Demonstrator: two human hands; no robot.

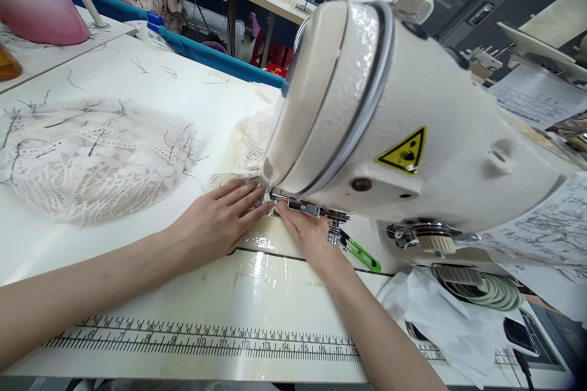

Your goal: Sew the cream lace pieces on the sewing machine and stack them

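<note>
Under the head of a sewing machine (339, 91) lies cream lace fabric (255, 142), partly hidden behind the machine. My left hand (224, 211) rests flat on the near edge of this lace, fingers stretched toward the needle area. From the right, my right hand (305, 229) reaches in beside the presser foot, its fingertips close to those of the left. The machine parts cover some of its fingers, so I cannot make out whether they pinch the cloth. A green thread snipper (362, 253) lies just right of my right wrist.
A heap of cream lace (92, 162) with dark thread ends lies at the left. White cloth (440, 317), a pile of pale green cord (502, 293) and a phone (520, 336) sit at the right. A printed ruler (202, 339) runs along the front edge. Pink dome-shaped object (41, 6) stands far left.
</note>
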